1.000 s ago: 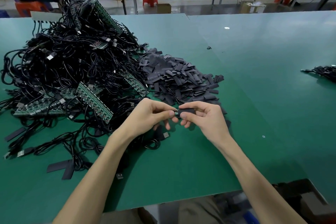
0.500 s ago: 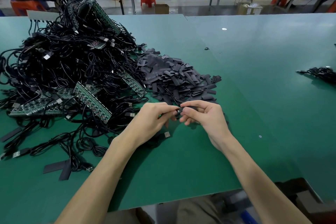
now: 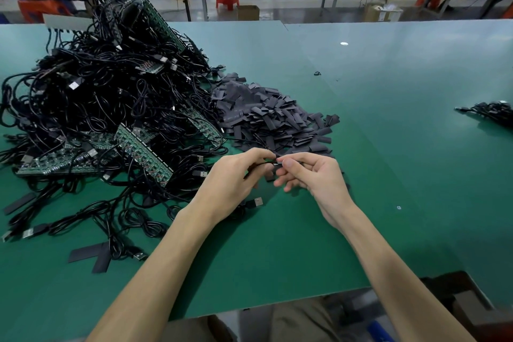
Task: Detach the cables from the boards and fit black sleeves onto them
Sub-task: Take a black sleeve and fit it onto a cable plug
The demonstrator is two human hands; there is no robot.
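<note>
The left hand [image 3: 236, 175] and the right hand [image 3: 313, 178] meet fingertip to fingertip just above the green table [image 3: 277, 253], near the middle of the scene, both forearms reaching in from the near edge and angling toward each other. The left hand is turned palm-down, its thumb and forefinger pinched on a thin black cable [image 3: 256, 166] that trails back under its palm. The right hand is turned palm toward the left, its thumb and forefinger closed on the cable's end, where a small dark piece, probably a black sleeve [image 3: 277, 161], sits between the fingertips; it is too small and too covered to tell how far it is on. The right hand's other fingers curl loosely below, apart from the pinch. Just near and left of the left hand a silver USB plug [image 3: 256, 202] lies on the table. Directly beyond the hands, touching their far side, spreads a pile of loose black sleeves [image 3: 272, 119]. To the far left rises a large tangle of black cables [image 3: 105, 97] with green boards [image 3: 141, 151] caught in it. Two flat black strips [image 3: 91, 255] lie crossed on the near left. A small bundle of cables [image 3: 491, 111] rests well apart at the right edge.
</note>
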